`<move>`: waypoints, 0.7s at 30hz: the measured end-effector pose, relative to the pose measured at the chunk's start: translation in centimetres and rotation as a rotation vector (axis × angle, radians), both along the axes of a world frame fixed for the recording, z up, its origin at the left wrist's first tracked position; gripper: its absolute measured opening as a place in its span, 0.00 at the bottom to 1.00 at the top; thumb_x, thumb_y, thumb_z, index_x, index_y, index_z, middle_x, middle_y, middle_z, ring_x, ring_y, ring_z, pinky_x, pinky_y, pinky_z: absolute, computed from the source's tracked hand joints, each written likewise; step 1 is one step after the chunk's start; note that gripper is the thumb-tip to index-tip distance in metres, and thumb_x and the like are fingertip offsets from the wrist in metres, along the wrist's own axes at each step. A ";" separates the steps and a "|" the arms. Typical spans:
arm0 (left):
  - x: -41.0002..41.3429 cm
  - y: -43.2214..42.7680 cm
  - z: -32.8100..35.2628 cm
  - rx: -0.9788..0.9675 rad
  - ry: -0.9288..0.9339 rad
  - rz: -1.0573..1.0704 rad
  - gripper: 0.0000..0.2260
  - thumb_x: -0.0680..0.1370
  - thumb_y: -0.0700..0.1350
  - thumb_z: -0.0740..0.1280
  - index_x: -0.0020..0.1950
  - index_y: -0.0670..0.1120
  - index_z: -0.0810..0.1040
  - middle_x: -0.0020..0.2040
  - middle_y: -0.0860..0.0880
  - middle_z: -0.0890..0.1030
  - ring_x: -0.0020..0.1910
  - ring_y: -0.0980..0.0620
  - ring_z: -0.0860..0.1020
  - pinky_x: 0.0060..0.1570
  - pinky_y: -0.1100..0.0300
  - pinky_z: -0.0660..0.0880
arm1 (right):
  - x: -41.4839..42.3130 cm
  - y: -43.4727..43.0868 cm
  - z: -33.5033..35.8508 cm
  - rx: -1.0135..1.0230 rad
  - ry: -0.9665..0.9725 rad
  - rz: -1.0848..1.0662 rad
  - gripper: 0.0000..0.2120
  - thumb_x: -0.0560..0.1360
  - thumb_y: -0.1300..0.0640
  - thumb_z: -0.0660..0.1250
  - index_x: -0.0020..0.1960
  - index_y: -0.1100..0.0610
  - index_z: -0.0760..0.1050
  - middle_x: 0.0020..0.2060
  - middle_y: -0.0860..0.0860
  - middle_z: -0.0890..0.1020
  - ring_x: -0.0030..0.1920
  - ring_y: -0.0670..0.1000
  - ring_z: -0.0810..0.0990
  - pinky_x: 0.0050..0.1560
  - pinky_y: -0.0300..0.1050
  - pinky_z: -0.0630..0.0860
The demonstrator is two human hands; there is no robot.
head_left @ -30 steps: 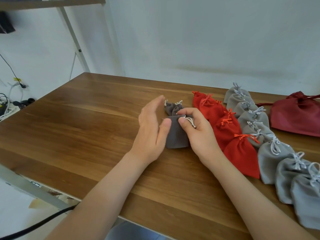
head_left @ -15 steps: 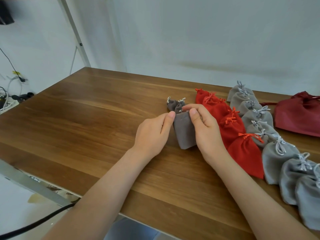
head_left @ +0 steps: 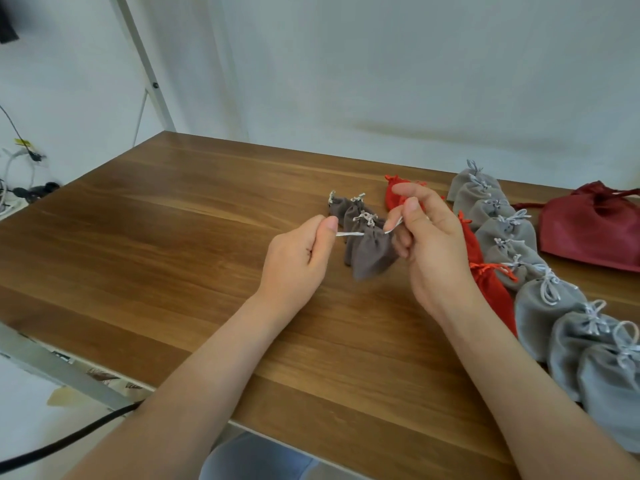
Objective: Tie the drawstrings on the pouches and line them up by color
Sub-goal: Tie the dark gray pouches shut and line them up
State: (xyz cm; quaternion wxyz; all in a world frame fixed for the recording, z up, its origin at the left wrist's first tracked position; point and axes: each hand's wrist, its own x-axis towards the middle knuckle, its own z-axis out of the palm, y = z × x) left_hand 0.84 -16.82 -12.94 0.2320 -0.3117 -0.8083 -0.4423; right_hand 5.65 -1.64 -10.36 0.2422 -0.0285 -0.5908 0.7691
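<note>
Above a brown wood-grain table (head_left: 173, 258), we see 2 bare hands drawing a small taupe-grey velvet pouch (head_left: 375, 254) closed. The left hand (head_left: 298, 261) pinches one end of the white drawstring (head_left: 349, 233) between thumb and curled forefinger, and its other fingers are folded into the palm. The right hand (head_left: 433, 251) pinches the opposite end between thumb and forefinger just beside the pouch's gathered neck, with its remaining fingers loosely curled beneath. The cord runs taut from the left hand to the neck. The pouch hangs between the 2 hands near the table's middle, its bottom tilted towards us; we cannot tell whether it touches the wood.

Just behind it lie 2 more taupe-grey pouches (head_left: 341, 207), necks already knotted and overlapping one another. To the right, a row of red fabric pouches (head_left: 493, 292) with orange-red ties runs away from us, partly hidden by the right hand. Beyond that, a longer row of light grey pouches (head_left: 540, 306) with white bows lies overlapping, from the near right edge towards the white wall (head_left: 381, 81). A larger dark red drawstring bag (head_left: 592, 233) sits at the far right.

A black cable (head_left: 52, 448) trails below the table's near edge.
</note>
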 end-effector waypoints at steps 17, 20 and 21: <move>1.1 1.0 0.0 0.049 0.045 -0.026 0.05 0.80 0.48 0.52 0.50 0.51 0.66 0.32 0.56 0.69 0.29 0.59 0.70 0.28 0.67 0.65 | 0.9 -2.2 0.1 0.461 -0.103 0.273 0.07 0.79 0.64 0.60 0.47 0.63 0.75 0.26 0.44 0.74 0.29 0.40 0.70 0.33 0.34 0.67; 1.2 1.1 0.0 0.062 0.021 -0.008 0.08 0.80 0.50 0.51 0.51 0.49 0.67 0.29 0.56 0.69 0.29 0.53 0.72 0.27 0.58 0.68 | 0.9 -2.0 0.1 0.399 -0.112 0.316 0.07 0.79 0.65 0.60 0.44 0.61 0.75 0.25 0.44 0.72 0.28 0.41 0.69 0.30 0.32 0.66; 1.2 1.1 0.0 0.066 0.013 0.002 0.11 0.80 0.50 0.51 0.51 0.46 0.69 0.29 0.56 0.70 0.29 0.52 0.72 0.26 0.55 0.69 | 0.9 -2.0 0.0 0.406 -0.118 0.315 0.07 0.79 0.64 0.60 0.44 0.59 0.75 0.25 0.45 0.72 0.29 0.42 0.70 0.30 0.33 0.66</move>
